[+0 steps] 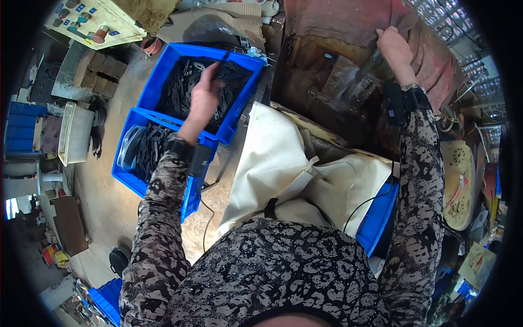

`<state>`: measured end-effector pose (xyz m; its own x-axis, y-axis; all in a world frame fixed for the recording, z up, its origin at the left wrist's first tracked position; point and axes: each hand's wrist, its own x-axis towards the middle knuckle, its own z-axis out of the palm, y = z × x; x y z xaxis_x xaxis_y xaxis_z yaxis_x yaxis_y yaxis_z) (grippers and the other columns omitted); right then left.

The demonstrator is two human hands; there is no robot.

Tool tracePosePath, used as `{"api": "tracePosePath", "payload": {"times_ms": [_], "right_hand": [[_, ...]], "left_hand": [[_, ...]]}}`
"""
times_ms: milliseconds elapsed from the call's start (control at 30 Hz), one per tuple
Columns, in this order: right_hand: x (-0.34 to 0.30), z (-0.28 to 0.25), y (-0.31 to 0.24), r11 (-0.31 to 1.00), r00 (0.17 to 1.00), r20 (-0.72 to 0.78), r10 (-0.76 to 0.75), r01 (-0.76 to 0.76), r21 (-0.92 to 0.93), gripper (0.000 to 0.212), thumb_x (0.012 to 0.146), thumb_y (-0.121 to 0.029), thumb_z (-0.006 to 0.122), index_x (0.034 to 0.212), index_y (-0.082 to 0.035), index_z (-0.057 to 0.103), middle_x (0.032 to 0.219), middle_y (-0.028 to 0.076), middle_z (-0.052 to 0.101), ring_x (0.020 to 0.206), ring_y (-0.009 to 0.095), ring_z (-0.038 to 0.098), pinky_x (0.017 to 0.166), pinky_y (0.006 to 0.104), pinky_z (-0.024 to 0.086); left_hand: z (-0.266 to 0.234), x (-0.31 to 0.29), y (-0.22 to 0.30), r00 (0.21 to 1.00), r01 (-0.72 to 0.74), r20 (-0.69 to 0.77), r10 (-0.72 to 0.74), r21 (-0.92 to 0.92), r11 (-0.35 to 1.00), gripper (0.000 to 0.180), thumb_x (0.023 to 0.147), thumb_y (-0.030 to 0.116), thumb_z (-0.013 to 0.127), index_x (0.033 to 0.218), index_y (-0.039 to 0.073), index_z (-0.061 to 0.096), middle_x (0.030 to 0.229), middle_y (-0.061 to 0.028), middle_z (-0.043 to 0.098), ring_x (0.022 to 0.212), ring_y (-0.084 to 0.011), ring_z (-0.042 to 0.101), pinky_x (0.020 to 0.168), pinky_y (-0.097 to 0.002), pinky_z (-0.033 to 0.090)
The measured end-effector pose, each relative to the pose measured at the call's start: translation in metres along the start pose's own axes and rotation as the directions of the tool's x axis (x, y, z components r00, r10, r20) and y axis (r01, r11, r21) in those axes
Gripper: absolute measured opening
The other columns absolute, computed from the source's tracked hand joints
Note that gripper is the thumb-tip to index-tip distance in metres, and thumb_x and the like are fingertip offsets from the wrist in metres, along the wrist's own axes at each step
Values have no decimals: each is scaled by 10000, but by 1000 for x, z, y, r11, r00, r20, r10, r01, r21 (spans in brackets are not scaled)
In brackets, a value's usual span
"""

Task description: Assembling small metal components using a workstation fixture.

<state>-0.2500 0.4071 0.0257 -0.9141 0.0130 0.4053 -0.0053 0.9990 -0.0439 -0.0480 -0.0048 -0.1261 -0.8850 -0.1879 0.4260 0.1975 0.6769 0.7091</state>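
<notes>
Two blue bins point(226, 132) point(131, 183) hold dark strips point(185, 82) — left hand point(203, 102) open over one, right hand point(395, 50) unclear in grip.

From the head, one wide fisheye looks down over both hands point(204, 102) point(396, 50).

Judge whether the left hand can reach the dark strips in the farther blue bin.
Probably yes: the left hand is over the open bin, and nothing visible blocks its way down to the strips.

Two strip-filled blue bins point(154, 77) point(120, 151), one apron point(269, 158)
</notes>
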Motion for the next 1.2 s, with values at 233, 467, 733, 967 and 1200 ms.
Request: {"api": "tracePosePath", "payload": {"times_ms": [233,467,733,967,1200], "right_hand": [[-7,-19,-13,1000,999,43,-10,9,26,483,955,-421,440,1062,38,544,1072,256,643,1041,416,608,857,496,483],[-8,-23,-18,998,999,50,-3,1,56,474,953,-418,444,1074,28,551,1077,247,645,1041,415,608,858,498,482],[-5,-16,-13,999,1000,14,-16,16,52,477,953,-423,449,1064,25,565,1042,263,646,1008,429,613,840,511,485],[-10,-15,-14,992,1000,4,2,-3,126,465,958,-419,438,1083,10,566,1072,248,643,1031,412,607,854,502,479],[-10,-9,-13,985,999,32,25,-30,169,456,965,-412,422,1071,13,547,1061,245,645,1029,410,606,841,503,475]], "left_hand": [[84,19,122,894,-427,67,442,-163,889,443,776,-131,468,1121,80,646,862,-119,626,788,-263,623,699,-346,506],[137,7,120,938,-263,204,280,-108,959,339,700,-96,524,949,88,662,850,-109,629,837,-320,620,716,-394,508],[147,11,114,946,-139,292,143,-35,990,306,723,-49,531,953,104,663,905,-115,646,882,-320,623,755,-407,506],[146,5,126,943,-107,330,41,187,977,272,774,7,525,982,112,665,974,-120,644,936,-332,619,791,-426,507],[144,6,137,938,-56,344,-40,264,963,263,791,31,524,992,125,667,1022,-120,638,976,-341,612,823,-428,508]]}}
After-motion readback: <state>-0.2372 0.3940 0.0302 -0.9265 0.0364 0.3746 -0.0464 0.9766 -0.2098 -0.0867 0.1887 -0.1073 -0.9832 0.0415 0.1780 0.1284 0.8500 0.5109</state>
